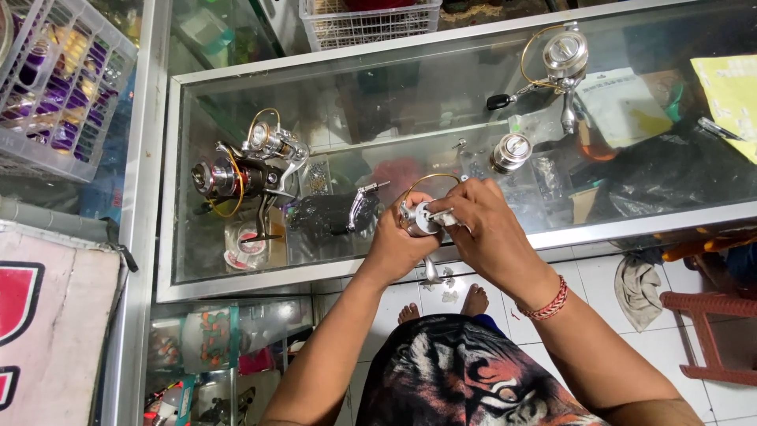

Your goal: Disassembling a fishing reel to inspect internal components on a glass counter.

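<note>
Hands meet over the near edge of a glass-topped display counter with an aluminium frame (162, 197), both working on one small silver spinning fishing reel with a thin gold bail wire (419, 216). The left hand (394, 244) is wrapped around the reel body from below and behind, clenched on it, so the reel sits against its fingers and thumb. The right hand (481, 225), a red beaded bracelet (549, 301) on its wrist, closes over the reel from the right, fingertips pinching a small silver part at its front. Farther back on the glass, well apart from the hands, lie a silver and black reel pair with gold bail (248, 170), a loose silver spool (511, 151) and another silver reel with a black knob (556, 67).
</note>
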